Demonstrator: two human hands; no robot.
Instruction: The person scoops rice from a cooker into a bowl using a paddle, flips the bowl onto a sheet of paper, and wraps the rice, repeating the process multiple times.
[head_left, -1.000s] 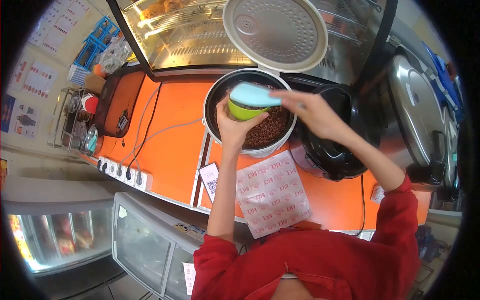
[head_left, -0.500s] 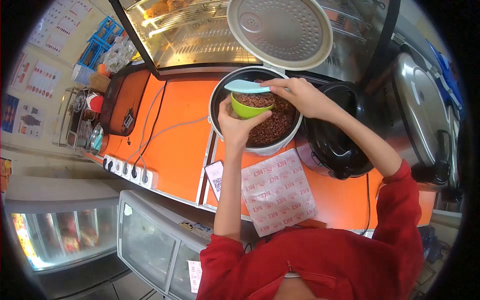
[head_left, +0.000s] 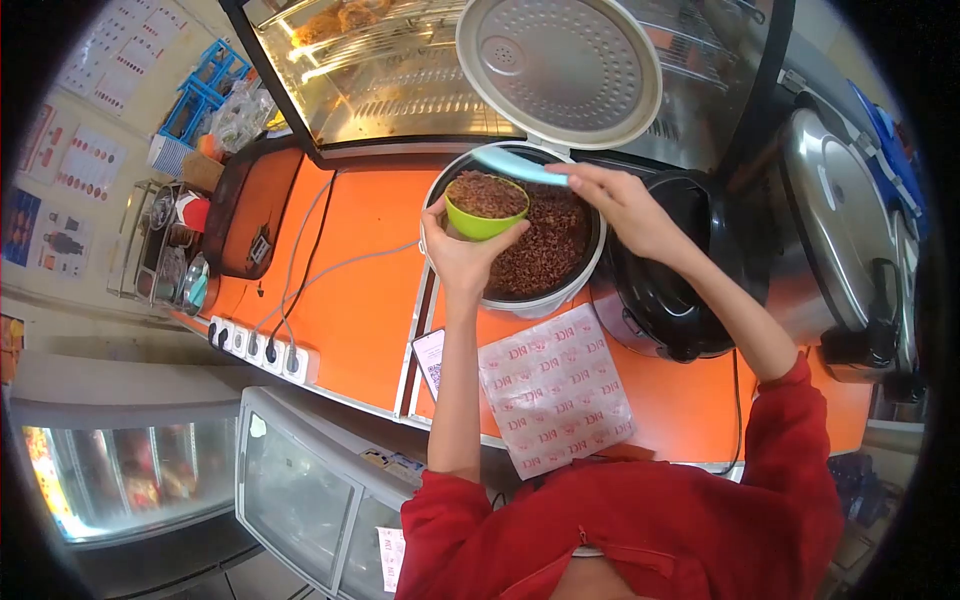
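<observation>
My left hand (head_left: 462, 253) grips a green bowl (head_left: 487, 226) filled with reddish-brown rice (head_left: 488, 192), above the left part of an open rice cooker (head_left: 592, 262). My right hand (head_left: 622, 208) is closed around the handle of a light-blue rice paddle (head_left: 520, 168), whose blade is beyond the bowl, over the cooker's far rim. More of the same dark rice (head_left: 540, 245) lies in the pot. The cooker's lid (head_left: 560, 65) stands raised behind it.
Printed wrapping paper (head_left: 556, 390) and a phone (head_left: 430, 358) lie on the orange counter (head_left: 360, 270) in front. To the right are a black-lidded cooker (head_left: 680, 270) and a larger steel cooker (head_left: 835, 200). Behind stands a glass display case (head_left: 390, 90); a power strip (head_left: 262, 350) edges the left side.
The paddle has moved off the bowl's top, up and to the right, uncovering the rice. My left hand and the bowl have shifted slightly left.
</observation>
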